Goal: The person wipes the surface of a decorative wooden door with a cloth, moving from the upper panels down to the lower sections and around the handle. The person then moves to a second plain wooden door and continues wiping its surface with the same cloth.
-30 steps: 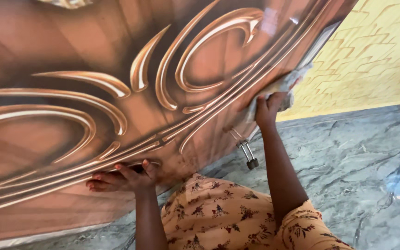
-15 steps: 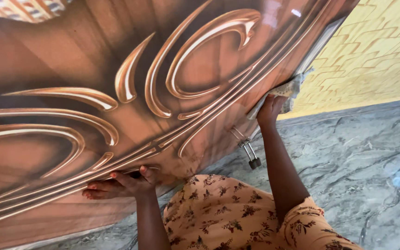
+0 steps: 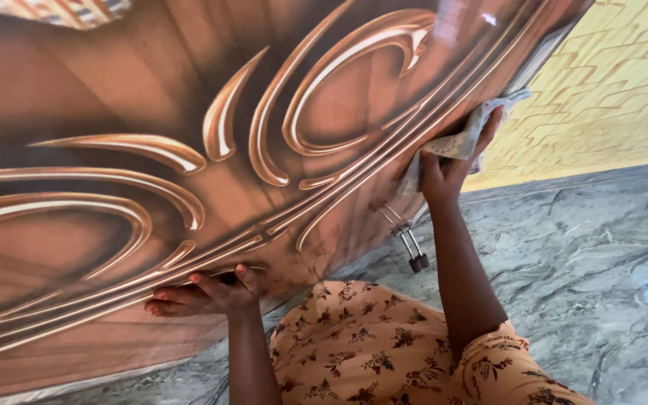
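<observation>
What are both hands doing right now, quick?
Left hand: open, fingers spread flat against the glossy brown door, holding nothing.
Right hand: pressing a pale cloth against the door near its edge, fingers stretched over the cloth.

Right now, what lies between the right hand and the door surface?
In the head view, a crumpled pale cloth lies between the right hand and the glossy brown patterned door, pressed near its edge.

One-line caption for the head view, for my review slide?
Right hand presses a pale cloth against a glossy brown door with swirl patterns, while the left hand rests flat on its lower part.
</observation>
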